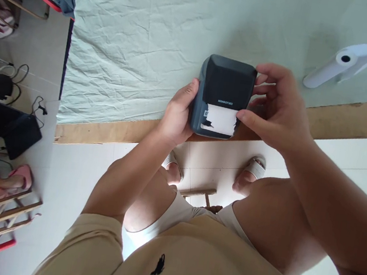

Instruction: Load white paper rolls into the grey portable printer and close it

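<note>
"Two hands on one printer (229,82)?"

"Yes. The left hand (180,112) has it gripped along its left side; the right hand (280,112) is at the other side, thumb against the right end of the white paper (223,118) on the printer's near part."

"Are the right fingers pinching that paper?"

"Can't tell. They're half bent, thumb set apart from them, so it may only be pressing."

"Where's the printer, then?"

"Over the near edge of the worktop (109,130). Whether it rests there, I can't make out."

"So what's done, what's left?"

"The paper is torn ragged down its left side, but it isn't off the printer. Partway, I'd judge."

"And the paper roll (328,69)?"

"Well apart to the right, on the pale green cloth (142,40), one end loose, neither hand touching it."
</note>
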Action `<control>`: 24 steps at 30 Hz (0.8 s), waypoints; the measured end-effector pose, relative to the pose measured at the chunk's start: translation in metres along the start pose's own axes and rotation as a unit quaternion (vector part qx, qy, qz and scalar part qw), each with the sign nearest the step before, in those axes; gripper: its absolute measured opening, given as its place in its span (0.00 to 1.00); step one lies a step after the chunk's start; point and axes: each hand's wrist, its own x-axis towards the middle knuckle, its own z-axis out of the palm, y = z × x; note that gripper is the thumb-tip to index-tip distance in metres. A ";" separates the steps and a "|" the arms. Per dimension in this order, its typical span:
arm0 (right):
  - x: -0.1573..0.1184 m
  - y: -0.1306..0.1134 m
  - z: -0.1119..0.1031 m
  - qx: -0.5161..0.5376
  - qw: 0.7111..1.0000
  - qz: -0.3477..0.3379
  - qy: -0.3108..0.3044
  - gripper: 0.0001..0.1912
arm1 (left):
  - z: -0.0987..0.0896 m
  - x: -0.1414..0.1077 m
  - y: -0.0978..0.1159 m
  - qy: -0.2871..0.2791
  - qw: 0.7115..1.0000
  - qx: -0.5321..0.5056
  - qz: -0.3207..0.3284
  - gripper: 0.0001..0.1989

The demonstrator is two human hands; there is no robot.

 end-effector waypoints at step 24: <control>0.038 -0.054 0.001 -0.356 0.934 -0.017 -0.022 0.13 | -0.003 -0.004 0.002 -0.012 0.997 0.063 -0.036 0.26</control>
